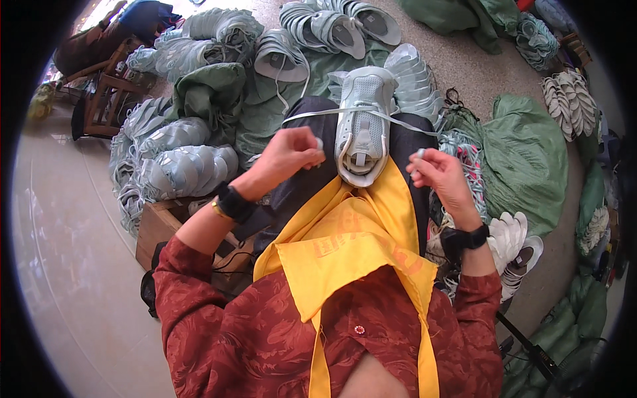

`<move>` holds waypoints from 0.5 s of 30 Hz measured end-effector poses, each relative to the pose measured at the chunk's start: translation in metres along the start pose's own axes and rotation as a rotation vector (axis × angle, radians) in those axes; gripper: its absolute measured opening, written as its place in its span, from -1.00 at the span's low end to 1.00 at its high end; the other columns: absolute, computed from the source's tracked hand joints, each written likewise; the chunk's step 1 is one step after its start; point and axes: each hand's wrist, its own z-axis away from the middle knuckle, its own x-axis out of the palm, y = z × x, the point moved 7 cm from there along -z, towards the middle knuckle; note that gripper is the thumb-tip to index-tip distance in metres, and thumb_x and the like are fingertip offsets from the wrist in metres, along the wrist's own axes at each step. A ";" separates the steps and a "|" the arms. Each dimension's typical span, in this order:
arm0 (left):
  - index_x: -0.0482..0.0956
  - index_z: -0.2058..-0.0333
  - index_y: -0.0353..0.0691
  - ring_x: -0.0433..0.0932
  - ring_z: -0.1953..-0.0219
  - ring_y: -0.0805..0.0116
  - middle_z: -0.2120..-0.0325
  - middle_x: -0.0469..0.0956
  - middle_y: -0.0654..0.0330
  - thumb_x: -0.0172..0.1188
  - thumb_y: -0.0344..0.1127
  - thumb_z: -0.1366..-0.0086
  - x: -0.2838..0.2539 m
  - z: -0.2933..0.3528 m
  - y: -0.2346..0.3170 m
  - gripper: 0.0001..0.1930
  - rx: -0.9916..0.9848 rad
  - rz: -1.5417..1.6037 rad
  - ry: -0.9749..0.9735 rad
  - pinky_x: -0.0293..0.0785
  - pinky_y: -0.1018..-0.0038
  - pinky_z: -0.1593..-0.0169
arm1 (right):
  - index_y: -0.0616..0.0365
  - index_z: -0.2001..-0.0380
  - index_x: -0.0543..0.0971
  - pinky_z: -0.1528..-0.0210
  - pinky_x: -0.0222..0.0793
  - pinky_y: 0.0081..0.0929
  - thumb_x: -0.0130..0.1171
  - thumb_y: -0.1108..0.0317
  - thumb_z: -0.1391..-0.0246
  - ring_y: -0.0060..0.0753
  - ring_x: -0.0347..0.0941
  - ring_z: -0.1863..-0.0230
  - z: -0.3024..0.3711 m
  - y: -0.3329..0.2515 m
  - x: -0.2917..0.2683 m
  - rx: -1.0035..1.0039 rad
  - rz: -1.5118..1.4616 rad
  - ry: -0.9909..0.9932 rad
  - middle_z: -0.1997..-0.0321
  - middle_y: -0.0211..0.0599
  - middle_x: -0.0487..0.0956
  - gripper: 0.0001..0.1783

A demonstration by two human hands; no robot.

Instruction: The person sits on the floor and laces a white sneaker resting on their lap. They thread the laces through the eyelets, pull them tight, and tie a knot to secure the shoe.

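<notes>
A pale blue-grey shoe upper (363,123) lies toe-away on my lap, over dark trousers and a yellow apron (352,245). A flat pale lace (312,116) runs through it and stretches out to both sides. My left hand (288,156) is closed on the left end of the lace, just left of the shoe. On the other side of the shoe, my right hand (438,172) pinches the lace's right end. Both wrists wear black bands.
Stacks of the same pale shoe uppers (179,169) lie on the floor at left and ahead. Green sacks (531,159) sit at right and top. A low wooden stool (159,225) is under my left arm; a wooden chair (106,99) stands far left.
</notes>
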 end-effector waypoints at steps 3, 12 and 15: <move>0.58 0.42 -0.35 0.58 0.43 0.53 0.49 0.65 0.23 0.33 -0.40 -0.26 -0.002 -0.029 0.011 -0.85 0.216 -0.313 0.184 0.51 0.52 0.30 | 0.30 0.23 0.65 0.41 0.51 -0.63 0.24 0.46 -0.24 -0.62 0.58 0.46 -0.023 -0.019 0.019 -0.257 0.207 0.040 0.33 -0.34 0.69 -0.88; 0.51 0.33 -0.36 0.63 0.20 0.54 0.14 0.72 0.07 0.19 -0.53 -0.37 0.002 -0.073 0.019 -0.93 0.255 -0.090 0.277 0.58 0.54 0.06 | 0.34 0.15 0.66 0.31 0.55 -0.57 0.26 0.52 -0.15 -0.54 0.65 0.40 -0.067 -0.043 0.029 -0.522 0.416 0.272 0.38 -0.25 0.71 -0.80; 0.51 0.34 -0.35 0.65 0.19 0.51 0.14 0.72 0.06 0.18 -0.54 -0.36 0.002 -0.079 0.016 -0.94 0.303 0.049 0.265 0.60 0.52 0.04 | 0.33 0.19 0.66 0.25 0.58 -0.60 0.25 0.54 -0.18 -0.61 0.64 0.35 -0.070 -0.038 0.027 -0.508 0.285 0.253 0.35 -0.35 0.71 -0.86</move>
